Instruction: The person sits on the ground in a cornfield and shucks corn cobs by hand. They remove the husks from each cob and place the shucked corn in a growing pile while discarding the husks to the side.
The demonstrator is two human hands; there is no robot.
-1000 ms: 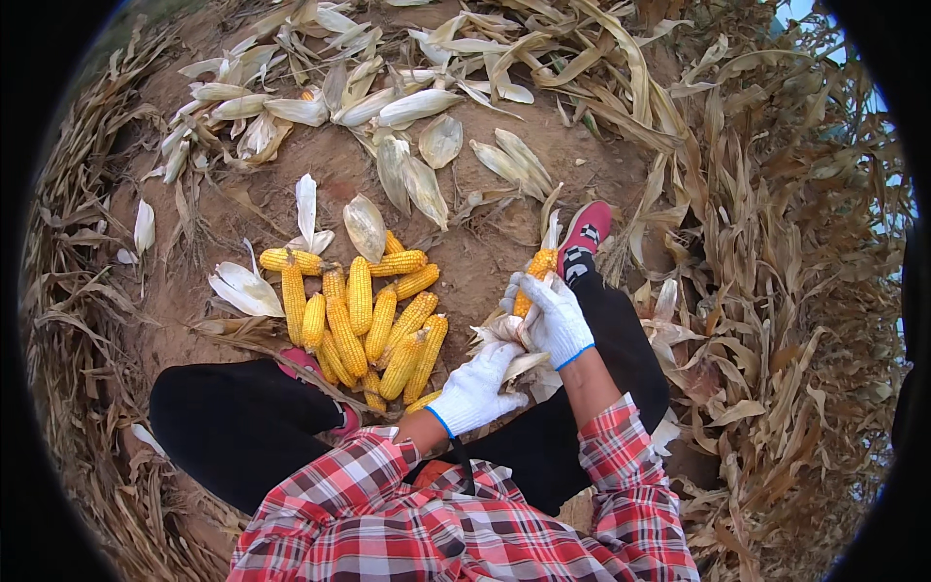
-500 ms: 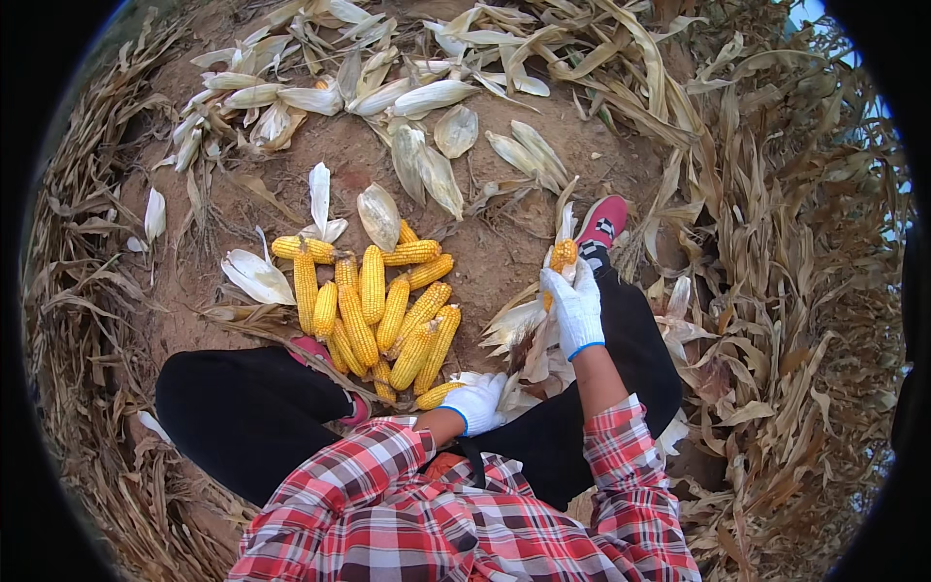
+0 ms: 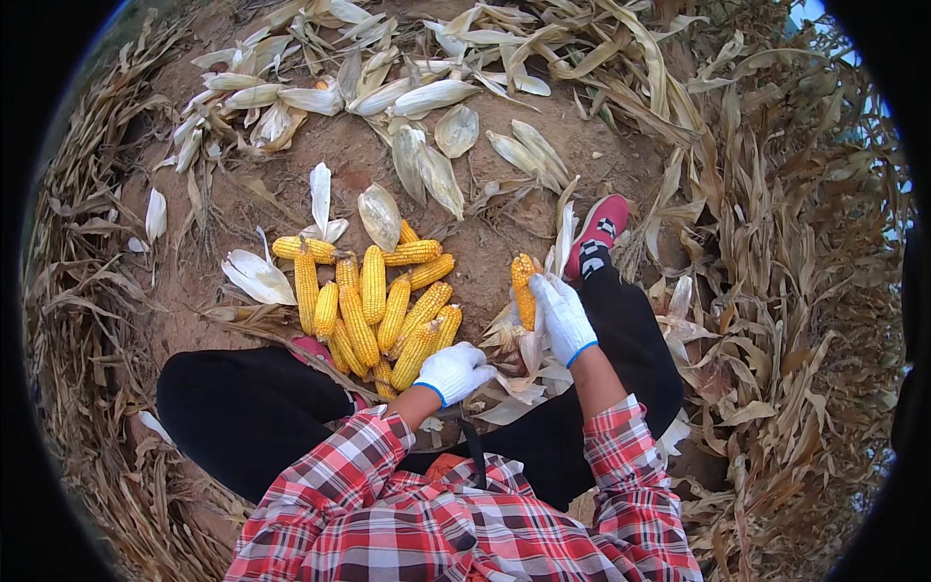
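Observation:
My right hand (image 3: pixel 562 315), in a white knitted glove with a blue cuff, is closed on a corn ear (image 3: pixel 525 291). The ear stands roughly upright, its yellow kernels bare, with pale husk (image 3: pixel 530 347) hanging at its lower end. My left hand (image 3: pixel 454 373), gloved alike, has its fingers curled beside the near right edge of a pile of husked corn ears (image 3: pixel 373 291). Whatever those fingers hold, if anything, is hidden. Loose husk (image 3: pixel 519 388) lies just right of my left hand, between my legs.
My bent legs in black trousers (image 3: pixel 242 398) frame the pile, and a pink shoe (image 3: pixel 601 228) rests beyond my right hand. Scattered dry husks (image 3: pixel 432 97) cover the soil (image 3: pixel 339 160) farther out. Dry corn stalks (image 3: pixel 776 291) crowd the right side, with more at the left.
The corn ear in my right hand has swung left and turned, showing more of its kernels. My left hand has moved up and left, over the pile's near right edge.

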